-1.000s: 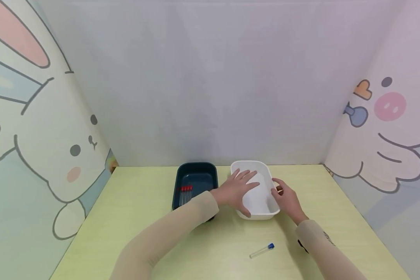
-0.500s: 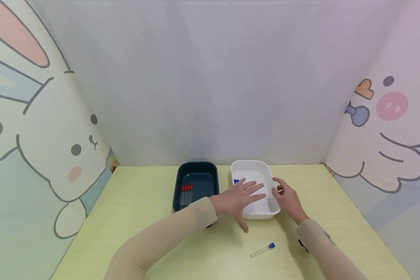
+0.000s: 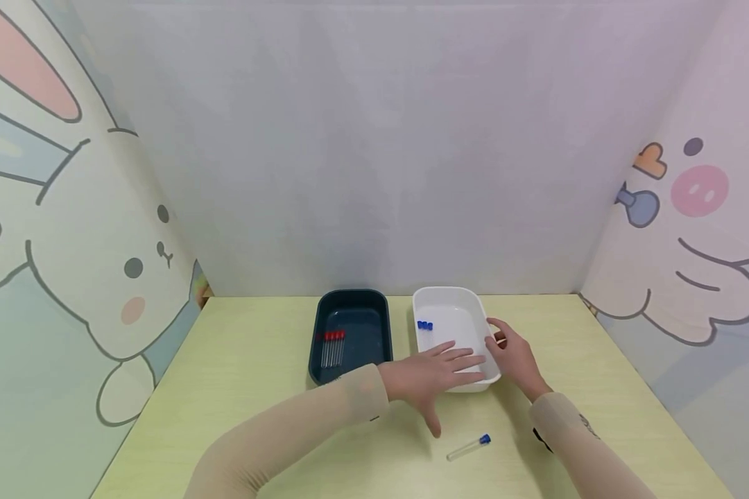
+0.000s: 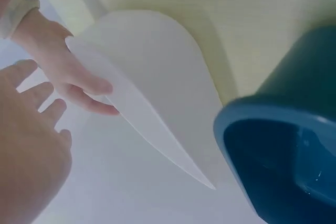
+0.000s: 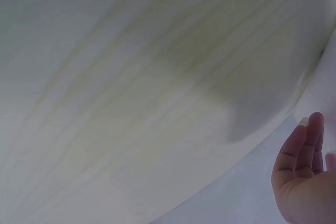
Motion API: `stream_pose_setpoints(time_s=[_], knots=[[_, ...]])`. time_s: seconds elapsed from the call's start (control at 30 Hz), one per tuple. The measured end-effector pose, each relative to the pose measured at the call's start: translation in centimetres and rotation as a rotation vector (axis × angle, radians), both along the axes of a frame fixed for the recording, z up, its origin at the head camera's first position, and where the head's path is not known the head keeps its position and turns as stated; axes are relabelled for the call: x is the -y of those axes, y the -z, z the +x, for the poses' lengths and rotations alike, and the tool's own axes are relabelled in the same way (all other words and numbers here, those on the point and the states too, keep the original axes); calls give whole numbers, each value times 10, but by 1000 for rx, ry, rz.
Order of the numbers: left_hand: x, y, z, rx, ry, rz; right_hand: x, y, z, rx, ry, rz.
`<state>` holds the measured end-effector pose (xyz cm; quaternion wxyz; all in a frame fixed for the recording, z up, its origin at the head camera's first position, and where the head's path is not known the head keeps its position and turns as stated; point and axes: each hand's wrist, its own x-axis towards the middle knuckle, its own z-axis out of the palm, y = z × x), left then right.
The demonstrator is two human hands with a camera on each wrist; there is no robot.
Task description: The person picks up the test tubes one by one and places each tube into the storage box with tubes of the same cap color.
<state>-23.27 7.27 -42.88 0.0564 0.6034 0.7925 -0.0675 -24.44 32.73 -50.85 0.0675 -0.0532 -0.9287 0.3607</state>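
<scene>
My left hand [image 3: 437,378], fingers spread, is over the near part of a white tray [image 3: 452,294]. Three blue caps [image 3: 425,325] show inside that tray; what lies below them is hidden by the hand. At the tray's right side, my right hand [image 3: 517,357] holds the rim with thumb and fingers; in the left wrist view the same right hand [image 4: 68,64] curls at the rim. A clear test tube [image 3: 468,447] with a blue cap lies on the table, nearer to me than the tray.
Left of the white tray stands a dark blue tray [image 3: 356,298]. Several red-capped test tubes [image 3: 333,350] lie side by side in it, along its left part. Both trays stand near the back edge of the pale green table [image 3: 256,346], before a grey wall [image 3: 374,173].
My left hand has drawn back towards me and slightly right over the white tray, uncovering the blue caps. The right hand, the trays and the loose tube have stayed in place.
</scene>
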Motion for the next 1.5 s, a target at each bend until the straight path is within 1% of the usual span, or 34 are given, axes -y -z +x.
stream_pose_setpoints(time_s=[0.13, 0.33, 0.5, 0.67, 0.77, 0.87, 1.0, 1.13, 1.23, 1.33, 1.5], knots=[[-3, 2, 7, 17, 48, -14, 0, 0, 0, -13, 0, 2], [-7, 11, 17, -20, 99, -67, 2, 0, 1, 2, 8, -7], [-11, 19, 22, -12, 130, -120, 1, 1, 0, -2, 12, -5], [-16, 28, 27, -5, 165, -146, 0, 2, 1, 2, 19, -7], [-19, 34, 29, -17, 183, -165, -1, 1, 1, 2, 18, -5], [-21, 39, 30, 1, 174, -189, -1, 1, 1, 6, 16, -5], [-25, 44, 30, 45, 149, -218, 0, 0, 2, 16, 17, -2], [-28, 47, 30, 53, 145, -245, 0, -1, 1, 19, 16, 2], [-29, 47, 30, 53, 141, -250, 0, 0, 0, 12, 14, 10], [-29, 46, 29, 78, 133, -245, -1, 2, -1, 1, 10, 14], [-29, 43, 27, 134, 113, -241, -1, 3, -1, 6, 13, 12]])
